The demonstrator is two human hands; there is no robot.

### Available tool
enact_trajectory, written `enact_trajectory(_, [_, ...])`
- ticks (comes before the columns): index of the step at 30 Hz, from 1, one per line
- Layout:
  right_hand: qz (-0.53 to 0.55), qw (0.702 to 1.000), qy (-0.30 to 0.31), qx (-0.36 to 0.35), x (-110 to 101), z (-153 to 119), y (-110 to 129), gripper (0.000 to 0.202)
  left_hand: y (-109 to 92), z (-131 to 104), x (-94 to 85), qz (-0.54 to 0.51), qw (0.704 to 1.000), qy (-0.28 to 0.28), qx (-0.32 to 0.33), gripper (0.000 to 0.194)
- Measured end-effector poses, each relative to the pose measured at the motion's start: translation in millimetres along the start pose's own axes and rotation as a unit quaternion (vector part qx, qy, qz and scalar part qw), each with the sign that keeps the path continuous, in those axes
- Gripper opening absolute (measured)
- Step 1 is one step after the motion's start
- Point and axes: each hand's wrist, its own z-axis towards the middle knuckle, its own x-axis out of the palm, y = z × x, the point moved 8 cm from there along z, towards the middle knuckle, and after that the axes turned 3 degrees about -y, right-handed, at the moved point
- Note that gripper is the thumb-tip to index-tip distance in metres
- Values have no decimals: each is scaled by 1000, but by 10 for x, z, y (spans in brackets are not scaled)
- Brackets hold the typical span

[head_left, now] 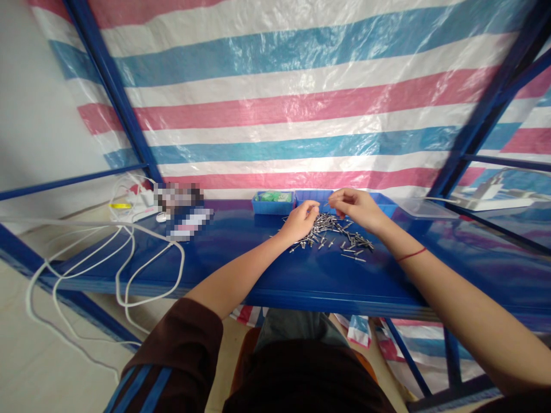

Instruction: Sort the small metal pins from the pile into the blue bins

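A loose heap of silver pop rivets (323, 225) lies on the blue tabletop (241, 258), with several strays on its near and right sides. At the heap's left edge is my left hand (300, 221), its fingers and thumb closed together; whatever is inside them is hidden. My right hand (353, 206) is above the back right of the heap, thumb and fingers pinched. A thin rivet seems to stick out from its fingertips, pointing left. Behind the hands stands a long blue bin (314, 197), partly covered by my right hand.
A smaller blue bin (272, 204) holding green and clear bags stands at the back. White cables (183, 269) and a power strip (138, 207) occupy the left end. A clear plastic lid (426, 207) lies right. Blue posts frame a striped plastic sheet (275, 103).
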Motion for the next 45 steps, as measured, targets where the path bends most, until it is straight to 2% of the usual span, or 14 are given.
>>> enact_trajectory(5, [-39, 994, -102, 3, -257, 236, -145, 17, 30, -4, -1, 16, 1000, 2, -18, 27])
enact_trajectory(9, [-188, 977, -96, -28, -199, 510, -295, 21, -17, -20, 25, 17, 1000, 15, -10, 27])
enact_trajectory(14, [-387, 920, 20, -52, 98, 617, -398, 36, -44, -27, 36, 27, 999, 26, -12, 28])
enact_trajectory(18, [-451, 885, 74, -86, 92, 436, -266, 30, -74, -34, 27, 34, 999, 29, -7, 28])
enact_trajectory(24, [-485, 837, 251, 42, -105, 12, -476, 23, -66, -52, 63, 41, 998, 42, -4, 27])
enact_trajectory(26, [-476, 836, 268, 59, -151, -66, -510, 23, -61, -50, 77, 38, 998, 44, 2, 26])
enact_trajectory(32, [-461, 848, 246, 86, -279, -79, -520, 30, -60, -48, 93, 42, 998, 52, 8, 24])
enact_trajectory(36, [-399, 877, 237, 124, -359, -83, -614, 22, -55, -48, 103, 42, 997, 58, 22, 23])
enact_trajectory(39, [-367, 892, 235, 121, -373, -82, -661, 17, -33, -47, 116, 42, 997, 60, 26, 23])
enact_trajectory(43, [-345, 895, 257, 119, -322, -98, -680, 19, -12, -49, 129, 37, 997, 61, 25, 22])
enact_trajectory(45, [-350, 898, 250, 95, -294, -78, -649, 18, -19, -49, 130, 35, 997, 61, 28, 22])
